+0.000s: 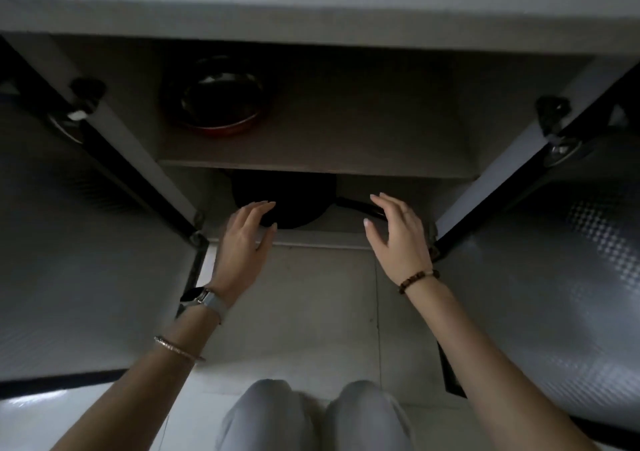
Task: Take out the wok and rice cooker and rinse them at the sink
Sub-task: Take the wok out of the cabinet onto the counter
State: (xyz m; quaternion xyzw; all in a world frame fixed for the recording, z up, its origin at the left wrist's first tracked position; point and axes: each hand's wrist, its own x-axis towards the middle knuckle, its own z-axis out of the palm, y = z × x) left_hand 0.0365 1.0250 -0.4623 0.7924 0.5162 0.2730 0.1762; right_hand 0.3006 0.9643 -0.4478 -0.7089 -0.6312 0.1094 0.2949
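Open floor-level cabinet (346, 132), matt grey boards, seen from a crouch; its two doors (86, 260) swing wide to either side, their inner faces smooth with a faint dotted sheen. A shelf (311, 168) divides it. On the lower level, near the front edge, sits the wok (294, 204): black, round-bellied, dull-surfaced, with a long straight handle (353, 204) running right. On the upper level stands a red-rimmed pot (216, 97) with a shiny dark interior, possibly part of the rice cooker; this cannot be told. The left hand (242, 232) lies with straight fingers on the wok's near rim, thumb apart below; the right hand (398, 236) is spread, unclosed, over the handle's end. Best practice here is probably to close the right hand round the handle, steady the rim, and draw the wok out low under the shelf.
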